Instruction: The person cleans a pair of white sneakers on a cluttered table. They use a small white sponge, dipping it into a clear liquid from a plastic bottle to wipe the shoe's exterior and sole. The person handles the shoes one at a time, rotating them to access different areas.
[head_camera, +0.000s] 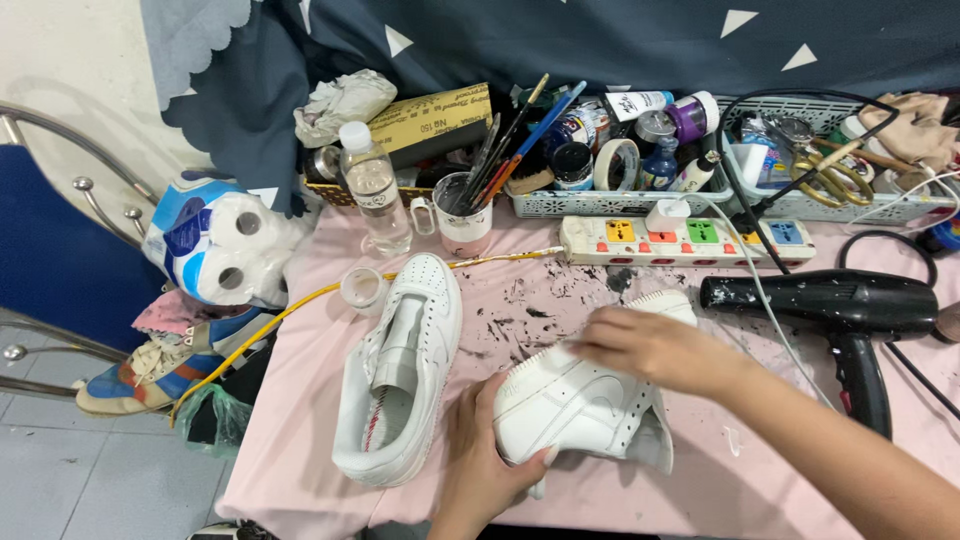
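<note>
— So where are the hands?

— Both are on one white sneaker (580, 400), which lies on its side on the pink cloth (700, 480) over the desk. The left hand (485, 450) grips its toe end from below, fingers curled around the sole edge. The right hand (650, 350) lies across the upper, fingers bent and pressed on it; whether it pinches anything small, I cannot tell.

— And the other shoe?

— A second white sneaker (400, 370) sits just beside it to the left, sole down, unlaced, tongue showing. The two look close but apart.

— What else is around?

— Black flecks (520, 320) are smeared on the cloth above the shoes. Beyond them lies a white power strip (690, 240) with coloured sockets. A black hair dryer (840, 310) lies to the right, near the right forearm. A cup of brushes (465, 215) and a clear bottle (375, 190) stand at the back, beside two pale baskets (620, 205) of paint pots and tape. Toilet rolls (215, 245) sit off the left edge.
</note>
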